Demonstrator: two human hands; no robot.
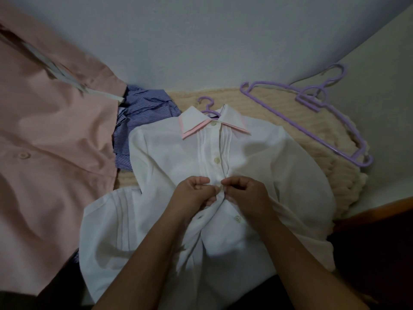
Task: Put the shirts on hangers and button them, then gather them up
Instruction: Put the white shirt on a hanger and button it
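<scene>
White shirt point(178, 157) lies flat, front up, on a cream knit blanket point(290, 121), collar away from the person, hem toward them. Purple hanger point(206, 106) is already inside it; only hook + a bit of shoulder bar show above the collar. Top two buttons look done.

Both hands are at the placket, mid-chest. Left hand point(193, 194) pinches the left placket edge, fingers curled into the fabric. Right hand point(245, 193) pinches the opposite edge right at the third button point(218, 188). Grip on both = closed on shirt cloth, fingertips nearly touching. Can't tell if the button is through the hole yet, too small/dim. One more button point(237, 218) shows below, prob still open.

Handling, judged from looks:
- fabric thin, light, very soft, slightly sheer; bunches under the hands, zero stiffness
- pull sideways and the whole front panel drags, so hold close to the button/hole, not out on the panel
- buttons small + smooth, likely slippery; pinch by the rim, feed edge-first
- pintucks beside the placket give a firmer ridge to hold
- for gathering: lift by hanger hook, not cloth, or the shirt may slide off the shoulders

Other stuff: pink shirt point(44, 142) spread at left, blue striped shirt point(143, 113) crumpled between pink and white, spare purple hangers point(312, 101) on the blanket's right side, well apart from the hands.
</scene>
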